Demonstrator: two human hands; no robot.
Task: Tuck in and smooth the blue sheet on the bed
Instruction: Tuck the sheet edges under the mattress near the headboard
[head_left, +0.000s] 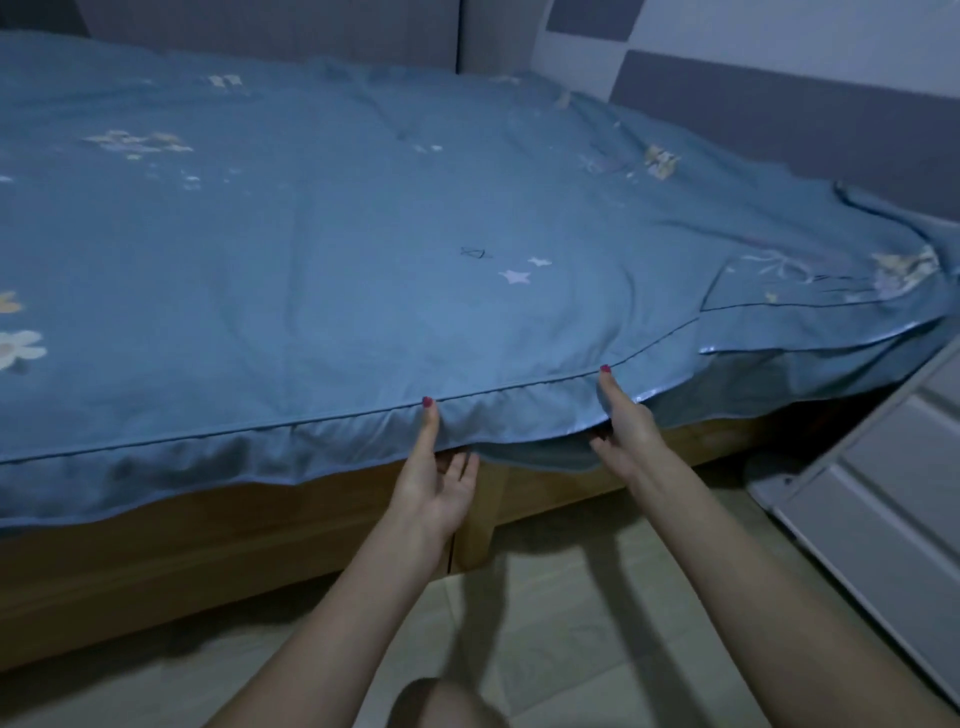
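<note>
Sheet (322, 249) lying over bed frame (208, 535), both hands (436, 478) (623, 426) gripping its near edge, panel (883, 519) leaning at right.

Blue sheet (322, 218), pale flowers and stars

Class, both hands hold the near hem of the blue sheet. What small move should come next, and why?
Probably push the hem down and under the mattress edge. The left hand and right hand pinch the blue sheet where its border hangs loose over the wooden bed frame, untucked.
</note>
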